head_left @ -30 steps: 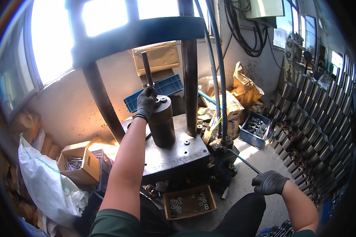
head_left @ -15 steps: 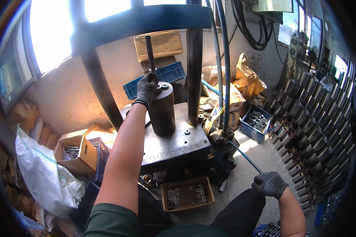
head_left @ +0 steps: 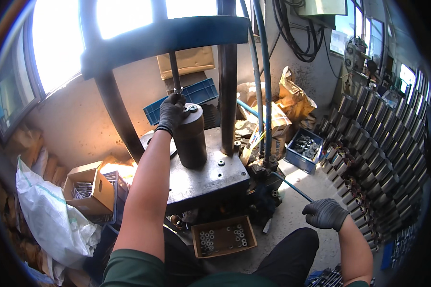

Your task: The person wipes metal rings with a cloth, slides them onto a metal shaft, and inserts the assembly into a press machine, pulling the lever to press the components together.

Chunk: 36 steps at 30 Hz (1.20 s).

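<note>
My left hand (head_left: 171, 114), in a grey glove, is closed around the lower end of an upright dark metal shaft (head_left: 174, 69) with a shiny ring just above the fingers. That hand is at the top of a thick steel cylinder (head_left: 190, 143), where small bearings (head_left: 193, 109) lie beside the fingers. The cylinder stands on the press table (head_left: 210, 178), beneath a blue crossbeam (head_left: 167, 33). The shaft's upper end meets the beam's lower edge in view; contact cannot be told. Low on the right, my gloved right hand (head_left: 326, 214) grips the end of a thin blue lever (head_left: 294, 187).
A wooden tray of bearing-like rings (head_left: 224, 236) sits between my legs. Left are a cardboard box of metal pins (head_left: 93, 191) and a white sack (head_left: 52, 215). Hoses (head_left: 267, 86), a blue bin of metal parts (head_left: 304, 150) and stacked metal cylinders (head_left: 368, 134) stand right.
My right hand and the lever's end have risen slightly. The left hand stays closed on the shaft at the cylinder's top. The whole view has shifted a little.
</note>
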Motion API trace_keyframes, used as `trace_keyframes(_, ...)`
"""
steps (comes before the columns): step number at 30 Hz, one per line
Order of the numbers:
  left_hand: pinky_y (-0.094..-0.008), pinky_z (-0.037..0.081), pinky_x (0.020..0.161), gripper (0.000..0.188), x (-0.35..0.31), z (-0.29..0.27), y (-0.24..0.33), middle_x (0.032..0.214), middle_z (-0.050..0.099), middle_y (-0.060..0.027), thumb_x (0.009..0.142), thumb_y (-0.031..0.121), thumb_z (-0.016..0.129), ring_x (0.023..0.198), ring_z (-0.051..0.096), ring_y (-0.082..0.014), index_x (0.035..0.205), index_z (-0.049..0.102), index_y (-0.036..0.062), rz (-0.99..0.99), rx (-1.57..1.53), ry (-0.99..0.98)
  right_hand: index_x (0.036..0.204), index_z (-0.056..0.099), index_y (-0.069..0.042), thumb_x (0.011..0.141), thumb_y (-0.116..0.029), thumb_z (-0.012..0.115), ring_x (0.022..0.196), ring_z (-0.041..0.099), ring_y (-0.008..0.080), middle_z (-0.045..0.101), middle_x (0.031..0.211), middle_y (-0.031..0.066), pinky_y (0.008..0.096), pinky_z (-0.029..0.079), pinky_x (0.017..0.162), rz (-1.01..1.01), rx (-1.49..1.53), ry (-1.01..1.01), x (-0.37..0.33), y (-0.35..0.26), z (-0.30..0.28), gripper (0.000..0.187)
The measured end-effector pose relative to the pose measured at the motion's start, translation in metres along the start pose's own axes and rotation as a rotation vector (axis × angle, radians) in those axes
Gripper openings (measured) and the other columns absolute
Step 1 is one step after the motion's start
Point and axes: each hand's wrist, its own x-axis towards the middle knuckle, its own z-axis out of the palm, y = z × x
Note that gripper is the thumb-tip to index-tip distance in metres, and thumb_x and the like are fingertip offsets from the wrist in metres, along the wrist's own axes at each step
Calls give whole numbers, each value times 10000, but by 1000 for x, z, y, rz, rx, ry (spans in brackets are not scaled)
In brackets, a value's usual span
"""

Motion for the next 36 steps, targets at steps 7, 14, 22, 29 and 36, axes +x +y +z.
trace_keyframes(7, -270, 572, 570, 132, 4, -2, -5, 817, 556, 19, 1021, 197, 616, 738, 552, -85, 1097, 668, 102, -2, 21, 6, 1035, 744, -130, 837, -307, 549, 935, 689, 344, 727, 962, 143, 454, 541, 856, -28, 28, 23, 5, 13, -1, 329)
trace_keyframes(14, -265, 564, 560, 109, 8, 2, -10, 829, 557, 45, 1017, 194, 629, 742, 540, -74, 1094, 675, 132, -35, -96, 20, 1023, 742, -125, 836, -308, 562, 945, 687, 342, 725, 960, 142, 457, 539, 852, -7, 41, -111, 5, 15, -6, 318)
trace_keyframes(22, -259, 565, 567, 97, 14, -1, -18, 840, 565, 49, 1017, 183, 625, 746, 544, -67, 1074, 680, 127, -36, -115, 8, 1058, 738, -110, 845, -309, 560, 988, 679, 344, 722, 1026, 149, 458, 531, 894, -6, 51, -134, 1, 11, -4, 342)
trace_keyframes(29, -260, 565, 532, 114, 11, -10, -17, 845, 573, -2, 981, 91, 639, 718, 557, -105, 1093, 629, 111, -76, -190, 17, 1021, 736, -91, 825, -270, 584, 922, 683, 359, 721, 972, 151, 457, 542, 850, -106, 131, 143, 20, 18, -12, 305)
trace_keyframes(36, -385, 567, 777, 500, 19, 14, -14, 1005, 689, -102, 841, 236, 831, 900, 662, -211, 1196, 526, 60, 105, -21, 105, 1048, 664, 12, 917, -20, 616, 933, 679, 245, 693, 993, 149, 390, 520, 811, -55, 313, 1078, 71, 20, -70, 144)
